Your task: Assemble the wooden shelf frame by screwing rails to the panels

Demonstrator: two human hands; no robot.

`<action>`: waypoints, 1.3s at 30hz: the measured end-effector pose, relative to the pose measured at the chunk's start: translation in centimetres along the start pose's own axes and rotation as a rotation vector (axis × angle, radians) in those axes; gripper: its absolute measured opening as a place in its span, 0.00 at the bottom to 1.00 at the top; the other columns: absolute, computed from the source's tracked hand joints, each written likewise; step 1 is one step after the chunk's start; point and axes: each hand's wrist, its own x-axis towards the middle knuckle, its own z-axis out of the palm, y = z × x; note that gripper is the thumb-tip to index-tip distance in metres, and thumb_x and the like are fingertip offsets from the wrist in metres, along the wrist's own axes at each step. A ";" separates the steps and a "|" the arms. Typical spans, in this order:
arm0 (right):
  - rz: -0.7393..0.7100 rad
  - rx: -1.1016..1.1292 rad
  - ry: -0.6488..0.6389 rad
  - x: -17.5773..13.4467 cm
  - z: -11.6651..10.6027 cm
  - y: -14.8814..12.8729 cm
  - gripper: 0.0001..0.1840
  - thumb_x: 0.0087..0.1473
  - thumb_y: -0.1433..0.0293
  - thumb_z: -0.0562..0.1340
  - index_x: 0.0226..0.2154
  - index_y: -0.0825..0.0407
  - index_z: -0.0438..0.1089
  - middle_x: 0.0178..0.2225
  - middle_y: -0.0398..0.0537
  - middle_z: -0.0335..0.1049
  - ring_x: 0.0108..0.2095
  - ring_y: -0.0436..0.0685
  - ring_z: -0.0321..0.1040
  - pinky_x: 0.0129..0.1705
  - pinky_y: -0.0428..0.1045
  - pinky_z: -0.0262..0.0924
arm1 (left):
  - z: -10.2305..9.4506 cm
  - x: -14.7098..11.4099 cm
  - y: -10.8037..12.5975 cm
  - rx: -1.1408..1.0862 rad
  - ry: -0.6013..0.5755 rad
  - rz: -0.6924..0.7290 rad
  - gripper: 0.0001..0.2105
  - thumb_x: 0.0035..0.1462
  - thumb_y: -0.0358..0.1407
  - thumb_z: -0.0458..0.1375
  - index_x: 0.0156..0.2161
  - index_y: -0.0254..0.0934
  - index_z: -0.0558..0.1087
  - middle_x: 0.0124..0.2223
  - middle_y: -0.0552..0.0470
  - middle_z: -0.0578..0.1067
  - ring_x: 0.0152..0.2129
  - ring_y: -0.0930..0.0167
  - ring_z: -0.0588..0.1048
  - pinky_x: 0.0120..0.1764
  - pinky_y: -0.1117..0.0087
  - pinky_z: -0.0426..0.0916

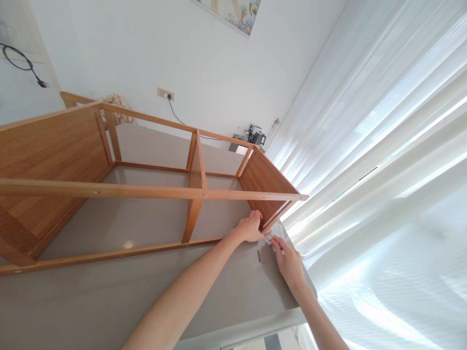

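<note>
A wooden shelf frame [195,192] with slatted rails and panels lies across the grey table [226,291]. My left hand [250,227] is closed around its lower right corner, beside the right end panel [268,182]; the fingertips are partly hidden behind the wood. Just right of that corner, my right hand [286,257] pinches a thin metal hex key [267,238], its far end meeting the corner of the frame. A few loose bolts [260,256] rest on the table between and below my hands.
Sheer white curtains [383,194] hang close along the table's right edge. Behind the frame are a black kettle [259,138], a wall socket [166,94] with a plugged-in cord, and a bundle of pale strands [117,104]. A loose black plug [43,84] hangs at the upper left.
</note>
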 end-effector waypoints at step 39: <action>-0.289 -0.283 0.056 0.5 0.9 -0.3 0.19 0.68 0.64 0.47 0.35 0.49 0.71 0.30 0.47 0.74 0.31 0.56 0.70 0.32 0.49 0.59 | 0.6 0.4 -0.7 0.000 0.018 0.041 0.27 0.48 0.50 0.62 0.48 0.42 0.57 0.52 0.46 0.68 0.43 0.61 0.76 0.42 0.62 0.71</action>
